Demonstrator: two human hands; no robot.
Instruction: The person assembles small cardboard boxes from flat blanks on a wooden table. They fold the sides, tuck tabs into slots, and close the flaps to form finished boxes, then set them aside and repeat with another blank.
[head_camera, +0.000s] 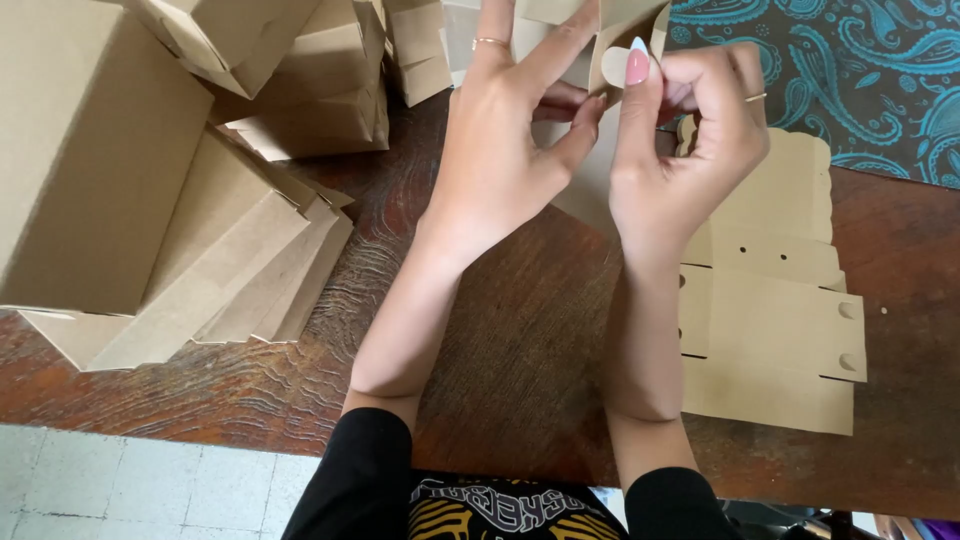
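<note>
My left hand (505, 150) and my right hand (690, 150) are raised together over the wooden table (520, 350), both gripping a small brown cardboard box (610, 40) at the top of the view. The left fingers spread over the box's side. The right thumb and fingers pinch a rounded cardboard flap (615, 65). Much of the box is hidden behind my hands and cut off by the frame's top edge.
A stack of flat cardboard blanks (770, 330) with punched holes lies on the table at the right. Several folded cardboard boxes (150, 180) are piled at the left and back left. A teal patterned cloth (850, 70) lies at the back right. Pale floor tiles (150, 490) show below the table edge.
</note>
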